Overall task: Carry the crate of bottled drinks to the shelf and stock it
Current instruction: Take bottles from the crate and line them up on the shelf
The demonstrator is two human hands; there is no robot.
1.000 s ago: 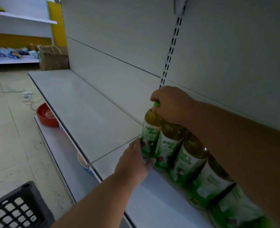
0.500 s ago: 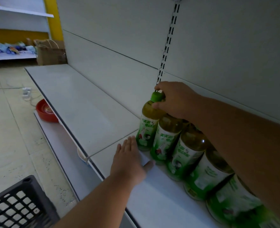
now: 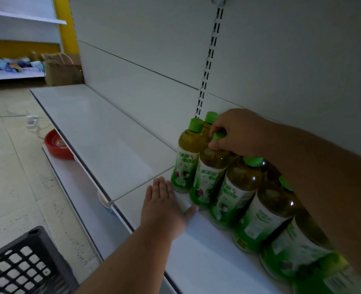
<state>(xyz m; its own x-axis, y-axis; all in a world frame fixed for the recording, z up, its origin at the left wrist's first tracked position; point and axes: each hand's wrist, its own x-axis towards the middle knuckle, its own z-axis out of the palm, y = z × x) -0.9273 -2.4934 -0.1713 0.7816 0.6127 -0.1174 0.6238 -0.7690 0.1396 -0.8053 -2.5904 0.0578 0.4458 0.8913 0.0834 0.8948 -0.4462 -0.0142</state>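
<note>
While left hand (image 3: 162,205) lies flat (fingers spread), right hand (image 3: 236,132) pinches bottle cap (image 3: 218,135).

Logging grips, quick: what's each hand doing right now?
Left hand: open, flat on the shelf.
Right hand: closed on a green bottle cap.

bottles (image 3: 236,183) on shelf (image 3: 103,132), crate (image 3: 24,264) below-left

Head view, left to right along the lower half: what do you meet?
Black crate → red bowl → left hand flat on the shelf → green-capped bottles → right hand on a cap.
</note>
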